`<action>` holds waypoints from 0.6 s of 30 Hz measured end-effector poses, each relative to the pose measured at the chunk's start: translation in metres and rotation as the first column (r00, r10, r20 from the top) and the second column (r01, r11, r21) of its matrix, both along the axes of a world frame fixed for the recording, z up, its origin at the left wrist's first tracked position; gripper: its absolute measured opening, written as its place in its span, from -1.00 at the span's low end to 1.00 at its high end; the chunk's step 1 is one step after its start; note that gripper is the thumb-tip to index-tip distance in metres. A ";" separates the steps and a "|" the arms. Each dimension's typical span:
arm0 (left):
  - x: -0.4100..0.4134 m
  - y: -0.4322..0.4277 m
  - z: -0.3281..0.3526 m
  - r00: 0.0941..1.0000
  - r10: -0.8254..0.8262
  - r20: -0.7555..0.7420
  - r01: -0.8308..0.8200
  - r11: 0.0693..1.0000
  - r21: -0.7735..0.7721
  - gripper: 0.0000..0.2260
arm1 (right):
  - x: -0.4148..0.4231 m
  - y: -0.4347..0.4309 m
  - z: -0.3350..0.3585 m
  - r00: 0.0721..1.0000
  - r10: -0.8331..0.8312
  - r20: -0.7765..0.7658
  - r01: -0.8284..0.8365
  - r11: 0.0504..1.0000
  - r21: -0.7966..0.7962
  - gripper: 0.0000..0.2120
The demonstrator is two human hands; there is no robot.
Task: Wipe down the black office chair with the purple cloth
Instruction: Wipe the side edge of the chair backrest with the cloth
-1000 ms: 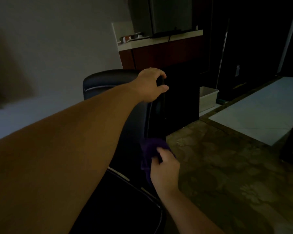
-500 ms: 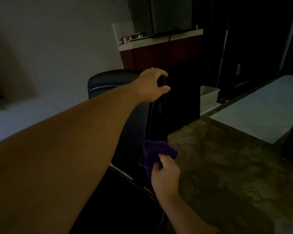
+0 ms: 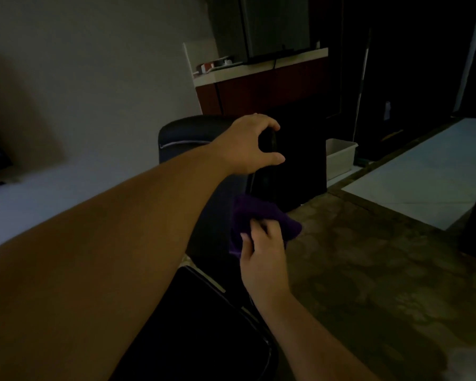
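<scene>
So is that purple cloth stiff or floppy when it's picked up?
Probably floppy: the purple cloth bunches into soft folds where the right hand grips it, and a corner sags past the hand. It likely weighs little, since a few fingers hold it up. Its fuzzy look, as far as the dim light shows, suggests it won't slip easily.

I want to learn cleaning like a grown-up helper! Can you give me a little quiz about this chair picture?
1. True or false: the right hand holds the cloth.
2. What does the left hand grip? A) the top of the chair back B) a cup C) a book
3. Which hand is higher up the chair?

Key: 1 true; 2 A; 3 the left hand.
</scene>
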State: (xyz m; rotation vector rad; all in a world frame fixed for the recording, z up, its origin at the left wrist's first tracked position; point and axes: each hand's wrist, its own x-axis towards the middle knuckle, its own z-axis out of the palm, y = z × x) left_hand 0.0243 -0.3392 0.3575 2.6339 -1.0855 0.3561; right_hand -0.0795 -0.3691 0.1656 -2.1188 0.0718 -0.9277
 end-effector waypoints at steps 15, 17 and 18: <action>-0.029 -0.003 0.005 0.998 0.029 -0.062 -0.028 1.000 0.007 -0.45 | -0.020 0.003 0.032 0.995 -0.027 -0.099 0.033 0.997 0.064 -0.77; -0.030 -0.003 0.005 0.998 0.023 -0.062 -0.022 1.000 0.009 -0.45 | -0.018 0.004 0.043 0.998 -0.030 -0.063 0.034 0.998 0.051 -0.73; -0.031 -0.003 0.004 0.998 0.020 -0.064 -0.020 1.000 0.008 -0.45 | -0.017 0.004 0.045 0.998 -0.021 -0.057 0.025 0.997 0.077 -0.71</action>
